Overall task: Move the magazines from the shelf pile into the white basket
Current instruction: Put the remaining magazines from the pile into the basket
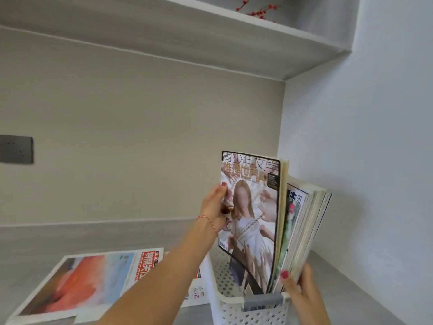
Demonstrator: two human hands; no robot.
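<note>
A white perforated basket [228, 303] with a grey handle stands on the grey shelf at the lower middle. My left hand [214, 207] grips the left edge of a magazine [253, 216] whose cover shows a figure in a white dress; it stands upright with its lower end inside the basket. Behind it, several magazines [302, 233] lean to the right in the basket. My right hand [298, 287] holds their lower front edge. A flat pile of magazines [86, 282] with an orange and blue cover lies on the shelf to the left of the basket.
The grey shelf surface [346, 289] runs to the white wall on the right. An upper shelf [210, 38] carries a sprig of red berries [257, 11]. A dark wall plate [15, 148] sits at the far left.
</note>
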